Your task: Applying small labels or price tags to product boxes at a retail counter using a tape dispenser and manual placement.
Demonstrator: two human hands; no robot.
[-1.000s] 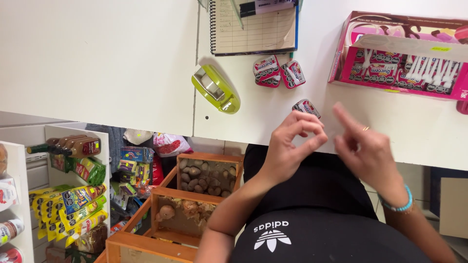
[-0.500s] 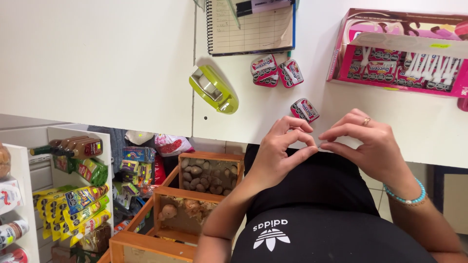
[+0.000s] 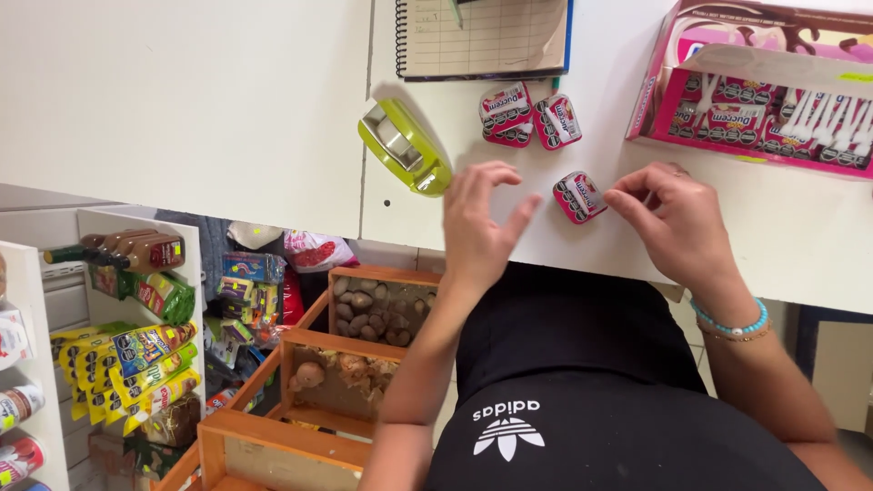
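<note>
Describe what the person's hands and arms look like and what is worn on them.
Both arms are bare from elbow to hand, with no sleeves showing. The left hand wears nothing that shows. The right hand may have a thin ring on one finger, too small to be sure. On the right wrist sit a turquoise beaded bracelet and a thinner gold-coloured bead strand beside it. No gloves or watch show.

White counter [image 3: 182, 100], wooden crates [image 3: 309, 364] and white shelf [image 3: 136, 227] below
</note>
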